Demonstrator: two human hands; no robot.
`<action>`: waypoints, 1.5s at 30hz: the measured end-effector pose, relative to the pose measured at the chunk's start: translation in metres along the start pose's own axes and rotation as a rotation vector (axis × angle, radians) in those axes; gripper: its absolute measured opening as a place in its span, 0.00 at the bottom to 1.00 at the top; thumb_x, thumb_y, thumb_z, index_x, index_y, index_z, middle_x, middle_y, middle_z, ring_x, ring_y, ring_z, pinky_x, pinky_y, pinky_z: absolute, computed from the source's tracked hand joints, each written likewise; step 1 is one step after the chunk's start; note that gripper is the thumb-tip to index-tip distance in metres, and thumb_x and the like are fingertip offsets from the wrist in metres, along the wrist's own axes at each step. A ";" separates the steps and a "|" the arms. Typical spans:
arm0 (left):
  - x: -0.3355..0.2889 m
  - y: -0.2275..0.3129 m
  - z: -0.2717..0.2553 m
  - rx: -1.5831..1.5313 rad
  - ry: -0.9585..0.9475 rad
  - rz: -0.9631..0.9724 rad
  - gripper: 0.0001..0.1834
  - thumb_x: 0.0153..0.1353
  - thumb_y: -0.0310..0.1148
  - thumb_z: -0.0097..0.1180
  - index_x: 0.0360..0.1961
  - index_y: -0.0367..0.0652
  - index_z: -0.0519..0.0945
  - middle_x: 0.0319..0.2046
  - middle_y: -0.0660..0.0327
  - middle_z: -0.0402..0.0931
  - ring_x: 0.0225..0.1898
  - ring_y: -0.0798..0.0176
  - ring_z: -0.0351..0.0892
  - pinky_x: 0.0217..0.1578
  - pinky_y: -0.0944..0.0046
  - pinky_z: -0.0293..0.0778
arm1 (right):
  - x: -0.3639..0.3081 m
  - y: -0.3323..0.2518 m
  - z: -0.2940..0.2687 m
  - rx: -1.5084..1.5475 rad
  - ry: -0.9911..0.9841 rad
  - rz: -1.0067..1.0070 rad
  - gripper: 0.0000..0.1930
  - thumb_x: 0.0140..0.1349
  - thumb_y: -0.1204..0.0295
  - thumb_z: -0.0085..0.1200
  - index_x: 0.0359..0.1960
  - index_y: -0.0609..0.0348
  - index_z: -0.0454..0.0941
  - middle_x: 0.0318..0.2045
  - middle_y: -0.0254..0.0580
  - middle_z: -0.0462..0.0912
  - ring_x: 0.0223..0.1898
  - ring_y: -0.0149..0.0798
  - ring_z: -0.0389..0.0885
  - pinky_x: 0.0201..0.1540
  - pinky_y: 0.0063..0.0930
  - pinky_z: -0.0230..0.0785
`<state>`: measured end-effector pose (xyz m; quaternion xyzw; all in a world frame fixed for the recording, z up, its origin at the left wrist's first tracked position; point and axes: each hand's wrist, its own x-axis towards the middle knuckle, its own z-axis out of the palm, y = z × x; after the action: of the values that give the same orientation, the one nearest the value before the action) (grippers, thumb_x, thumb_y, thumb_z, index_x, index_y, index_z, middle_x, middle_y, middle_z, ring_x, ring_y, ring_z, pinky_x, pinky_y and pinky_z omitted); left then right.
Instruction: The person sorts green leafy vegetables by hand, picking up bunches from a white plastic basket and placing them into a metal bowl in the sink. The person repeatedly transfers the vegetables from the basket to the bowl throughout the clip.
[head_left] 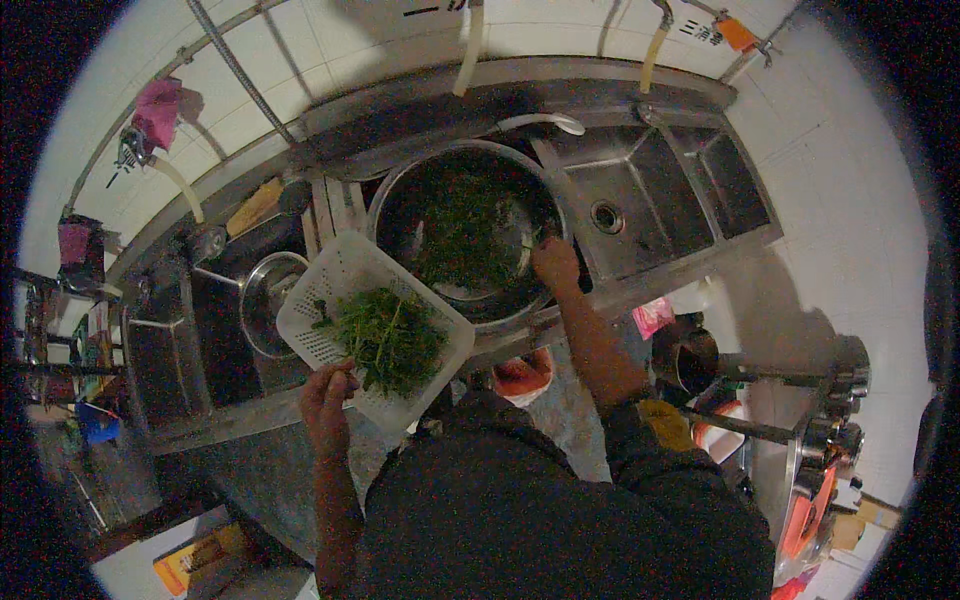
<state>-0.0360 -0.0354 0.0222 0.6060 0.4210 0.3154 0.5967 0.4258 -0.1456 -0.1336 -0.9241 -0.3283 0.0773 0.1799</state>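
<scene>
A white perforated plastic basket (452, 352) sits tilted at the sink's front edge, overlapping the near-left rim of a large round metal basin (386, 196). Leafy greens (392, 335) are heaped inside the basket. My left hand (328, 400) is closed at the basket's near-left rim, fingers curled over it beside the stems. More dark greens (462, 225) lie in the basin, apparently in water. At the basin's right inner side, my right hand (556, 265) has its fingers drawn together. A small pale-green bit shows by the fingertips, too blurred to name.
A smaller metal bowl (262, 318) stands in the left sink. Right of the basin is a sink compartment with a drain (607, 215). Behind the basin lies a pale ladle-like utensil (545, 122). Hoses hang from the wall taps. A metal pot (686, 362) stands on the right-hand rack.
</scene>
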 end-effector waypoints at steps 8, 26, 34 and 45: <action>0.022 0.018 0.013 0.054 -0.085 0.015 0.15 0.71 0.36 0.60 0.50 0.34 0.86 0.38 0.60 0.84 0.40 0.67 0.80 0.45 0.64 0.75 | -0.051 -0.095 -0.086 1.192 -0.302 0.180 0.09 0.71 0.66 0.58 0.37 0.59 0.80 0.28 0.37 0.81 0.27 0.33 0.79 0.30 0.31 0.74; 0.003 0.053 -0.018 -0.145 0.198 -0.034 0.14 0.67 0.30 0.65 0.50 0.33 0.84 0.44 0.59 0.85 0.43 0.68 0.81 0.46 0.65 0.76 | -0.184 -0.302 -0.109 0.914 -1.021 -0.262 0.13 0.68 0.62 0.57 0.39 0.61 0.82 0.26 0.36 0.83 0.24 0.33 0.80 0.29 0.31 0.73; -0.019 0.050 -0.048 -0.446 0.393 0.116 0.08 0.69 0.29 0.61 0.44 0.36 0.84 0.31 0.67 0.77 0.32 0.72 0.73 0.35 0.68 0.70 | -0.207 -0.348 -0.115 1.081 -0.948 -0.540 0.05 0.64 0.72 0.54 0.32 0.60 0.76 0.22 0.31 0.74 0.24 0.25 0.70 0.25 0.26 0.62; -0.014 0.058 -0.053 -0.627 0.383 0.087 0.06 0.70 0.29 0.60 0.35 0.39 0.81 0.33 0.65 0.80 0.33 0.73 0.74 0.35 0.68 0.70 | -0.206 -0.341 -0.112 1.243 -1.202 -0.304 0.07 0.71 0.70 0.57 0.38 0.62 0.78 0.24 0.34 0.78 0.25 0.30 0.77 0.29 0.28 0.70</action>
<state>-0.0817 -0.0196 0.0860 0.3409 0.3818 0.5621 0.6497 0.0982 -0.0619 0.1053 -0.4079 -0.3853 0.6910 0.4557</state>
